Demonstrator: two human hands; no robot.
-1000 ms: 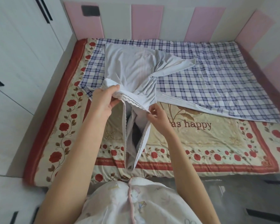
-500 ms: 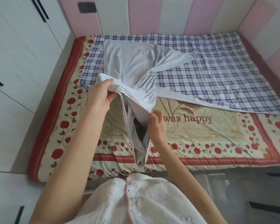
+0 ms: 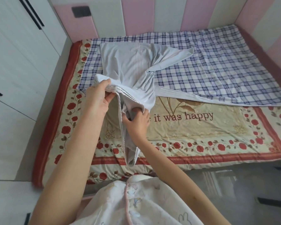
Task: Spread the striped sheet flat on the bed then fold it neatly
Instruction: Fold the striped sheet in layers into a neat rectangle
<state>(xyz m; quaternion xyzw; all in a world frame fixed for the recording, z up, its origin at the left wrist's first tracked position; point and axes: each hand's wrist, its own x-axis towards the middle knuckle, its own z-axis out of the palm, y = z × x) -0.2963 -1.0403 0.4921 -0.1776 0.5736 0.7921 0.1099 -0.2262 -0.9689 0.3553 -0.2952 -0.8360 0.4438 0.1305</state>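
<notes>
Low bed set into a corner, with padded pink and white wall panels behind and to the right, white wardrobe doors on the left and grey floor at the near right. Spread with a floral quilt, and over its far half a blue checked cloth.

Gripping a bunched hem of the striped sheet in the left hand, fingers curled tight over the top of the bunch, thumb tucked beneath. Holding a fold of the same sheet in the right hand, just below and to the right of the left, fingers curled into the cloth and partly hidden by it.

Between the two hands, a short run of hem drawn taut. Below the fingers, a long narrow loop of sheet hanging down to the quilt's near border. Beyond the fingers, the rest lying pale and rumpled on the checked cloth, twisted into a tight waist just past the right hand, one corner pointing off to the right.

Right of the fingers, a wide stretch of quilt and checked cloth as far as the side wall. Left of the fingers, only a narrow strip of quilt before the bed's red edge and the wardrobe doors.
</notes>
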